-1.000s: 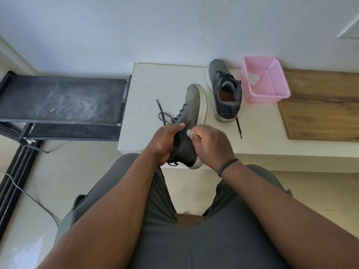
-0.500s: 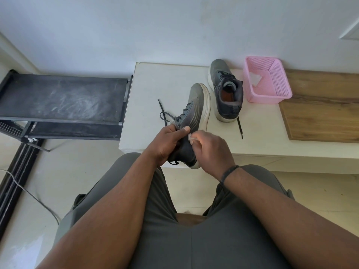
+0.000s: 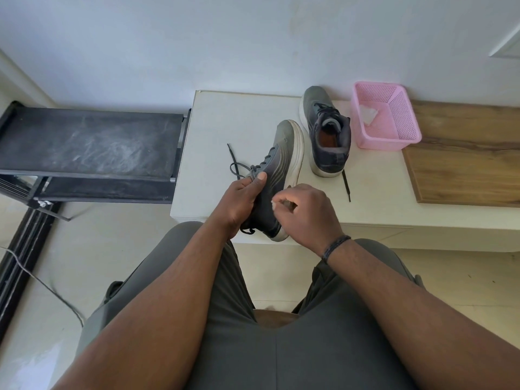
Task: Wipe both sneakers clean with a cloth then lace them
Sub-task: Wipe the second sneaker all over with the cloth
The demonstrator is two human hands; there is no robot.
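Observation:
A grey sneaker (image 3: 284,159) with a white sole lies tipped on its side near the front edge of the white table (image 3: 219,130). My left hand (image 3: 243,197) grips it at the collar, thumb along the upper by the laces. My right hand (image 3: 305,212) pinches a small white cloth (image 3: 285,203) against the shoe's side near the heel; most of the cloth is hidden in the fingers. Farther back, a second grey sneaker (image 3: 326,130) stands upright, its dark lace (image 3: 346,185) trailing toward me.
A pink mesh basket (image 3: 394,136) with a white scrap inside stands beside the second sneaker. Right of it lies a wooden board (image 3: 464,161). A black rack (image 3: 90,144) stands left of the table. My knees sit below the table's front edge.
My right hand with the cloth has slid along the shoe's side, from near the middle toward the heel. The left hand keeps its hold, and the sneaker has barely shifted.

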